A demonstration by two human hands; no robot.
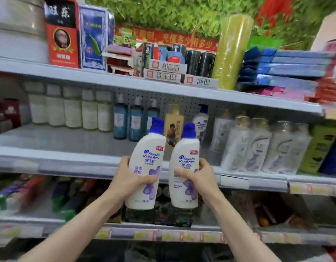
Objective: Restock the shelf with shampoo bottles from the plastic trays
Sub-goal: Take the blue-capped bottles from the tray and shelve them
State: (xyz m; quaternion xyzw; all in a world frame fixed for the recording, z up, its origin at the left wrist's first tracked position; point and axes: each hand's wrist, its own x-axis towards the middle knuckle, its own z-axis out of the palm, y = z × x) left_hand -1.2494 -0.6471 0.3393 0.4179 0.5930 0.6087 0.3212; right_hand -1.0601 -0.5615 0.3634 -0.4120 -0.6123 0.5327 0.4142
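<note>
The left grip (132,178) holds a white bottle (146,146) with a blue cap, fingers curled round its waist from the left and the thumb across the purple flower on the label. The right grip (199,176) holds a second bottle (184,150) of the same kind, wrapped round its right side. Both bottles are in the air in front of the middle shelf (59,137), labels facing the camera. The left one leans a little to the right and the right one is nearly upright. They are close together with a narrow gap between them. Their bases hang below the shelf's front edge and their caps rise above it. On that shelf, a row of pale bottles (72,108) stands at the back left, then three blue pump bottles (135,120) and a yellow bottle (173,120) right behind the two held ones. Beside the yellow one stands a white bottle with a blue cap (200,121), which looks like the same brand, though it is blurred. White and lilac bottles (258,146) crowd the right front, with a green bottle (315,148) beyond them. The top shelf carries a red box (62,35), a blue box (93,38), a yellow-green roll (231,52) and a stack of blue packs (286,63). Goods on the lower shelf are too blurred to tell.
</note>
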